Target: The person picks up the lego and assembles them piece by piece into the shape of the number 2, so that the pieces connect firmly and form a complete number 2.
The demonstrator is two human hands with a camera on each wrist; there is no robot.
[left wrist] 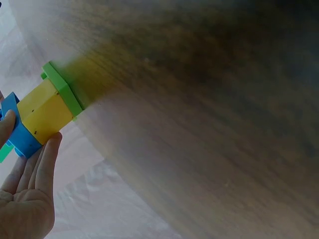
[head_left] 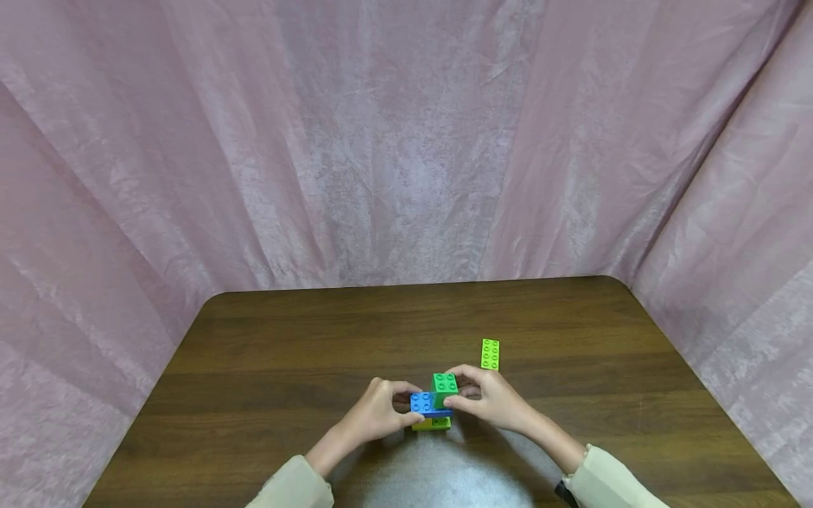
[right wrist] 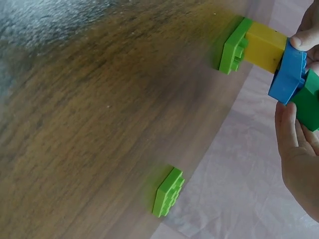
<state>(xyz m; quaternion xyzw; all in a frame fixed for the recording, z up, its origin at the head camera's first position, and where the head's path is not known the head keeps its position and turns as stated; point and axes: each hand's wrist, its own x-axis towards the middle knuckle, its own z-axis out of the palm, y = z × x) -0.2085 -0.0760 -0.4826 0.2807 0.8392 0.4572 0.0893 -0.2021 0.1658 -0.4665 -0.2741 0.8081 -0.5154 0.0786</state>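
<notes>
Near the front of the table stands a small stack of toy building bricks. Its base is a flat lime-green brick (right wrist: 232, 47), with a yellow brick (left wrist: 47, 110) on it and a blue brick (head_left: 420, 403) on top, overhanging the base's studs. My left hand (head_left: 377, 412) holds the left end of the blue brick between thumb and fingers. Pinched in my right hand (head_left: 494, 401) is a green brick (head_left: 446, 386) over the blue brick's right end. From the right wrist view, the green brick looks tilted against the blue brick's studs.
A loose flat lime-green brick (head_left: 490, 354) lies studs up on the wooden table (head_left: 286, 353), just beyond my right hand. Pink curtains (head_left: 406, 141) hang behind the table and along both sides.
</notes>
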